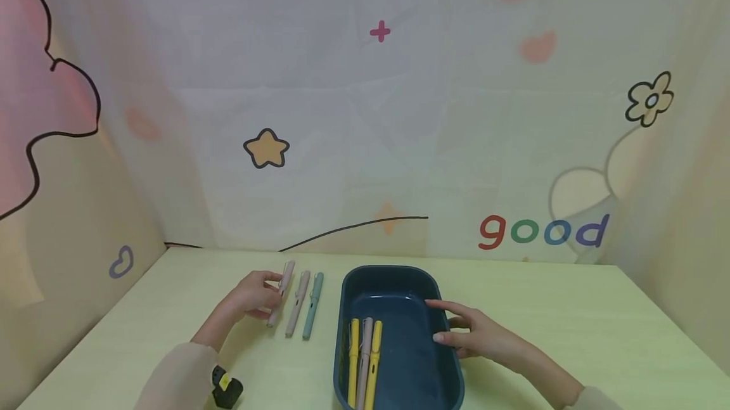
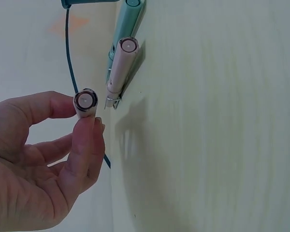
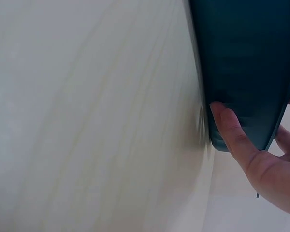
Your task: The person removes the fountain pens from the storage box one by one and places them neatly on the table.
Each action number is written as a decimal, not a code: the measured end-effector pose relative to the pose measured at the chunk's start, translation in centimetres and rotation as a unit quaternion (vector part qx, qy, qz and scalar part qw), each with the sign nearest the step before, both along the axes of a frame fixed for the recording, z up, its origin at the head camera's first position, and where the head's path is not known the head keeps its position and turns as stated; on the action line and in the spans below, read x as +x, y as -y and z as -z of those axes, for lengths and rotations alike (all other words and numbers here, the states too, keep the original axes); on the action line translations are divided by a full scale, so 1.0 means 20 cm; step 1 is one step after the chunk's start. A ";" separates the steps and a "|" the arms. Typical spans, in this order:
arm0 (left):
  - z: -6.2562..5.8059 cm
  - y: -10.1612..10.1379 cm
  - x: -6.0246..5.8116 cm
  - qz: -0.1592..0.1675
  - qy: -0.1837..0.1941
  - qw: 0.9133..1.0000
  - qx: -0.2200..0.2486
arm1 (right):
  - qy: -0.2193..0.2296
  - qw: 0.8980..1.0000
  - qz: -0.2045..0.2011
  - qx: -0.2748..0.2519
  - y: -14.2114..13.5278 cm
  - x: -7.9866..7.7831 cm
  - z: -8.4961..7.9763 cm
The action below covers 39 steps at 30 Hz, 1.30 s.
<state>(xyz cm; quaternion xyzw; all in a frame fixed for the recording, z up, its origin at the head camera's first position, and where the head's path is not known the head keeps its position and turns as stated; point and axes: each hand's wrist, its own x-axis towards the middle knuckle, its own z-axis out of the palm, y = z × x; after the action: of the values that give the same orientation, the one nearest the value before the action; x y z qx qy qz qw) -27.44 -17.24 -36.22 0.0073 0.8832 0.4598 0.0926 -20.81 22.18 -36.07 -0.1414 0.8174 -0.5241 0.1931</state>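
My left hand (image 1: 260, 291) pinches a pale pink pen (image 1: 288, 274) between thumb and fingers; in the left wrist view the pen's round end (image 2: 86, 100) points at the camera. Just right of it on the table, a second pale pink pen (image 1: 298, 303) and a teal pen (image 1: 313, 305) lie side by side. My right hand (image 1: 481, 336) grips the right wall of a dark blue box (image 1: 393, 269), some fingers over the rim and others against the outside (image 3: 251, 72). Inside the box, at its left, are two yellow pens (image 1: 374, 359) with a pale purple pen (image 1: 365, 353) between them.
The light wooden table (image 1: 547, 308) runs back to a printed cloth backdrop (image 1: 365, 144). A small black device with a yellow mark (image 1: 226, 390) sits at my left sleeve (image 1: 179, 378).
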 end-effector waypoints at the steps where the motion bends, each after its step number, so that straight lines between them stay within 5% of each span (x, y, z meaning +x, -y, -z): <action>1: 0.00 0.00 0.00 -0.001 0.003 1.000 -0.001 | 0.000 1.000 -0.001 -0.001 0.00 0.00 0.00; 32: 0.06 0.01 -0.07 0.002 0.059 0.997 -0.057 | 0.000 1.000 0.006 0.011 0.00 -0.01 0.00; 39: 0.05 0.00 -0.03 -0.014 0.057 0.996 -0.063 | 0.000 1.000 0.007 0.021 0.01 0.01 0.00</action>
<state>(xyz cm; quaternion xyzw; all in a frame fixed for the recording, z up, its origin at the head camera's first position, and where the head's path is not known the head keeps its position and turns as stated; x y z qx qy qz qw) -28.06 -17.19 -37.26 -0.0375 0.9035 0.4046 0.1365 -20.68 22.03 -35.99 -0.1316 0.8289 -0.5085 0.1924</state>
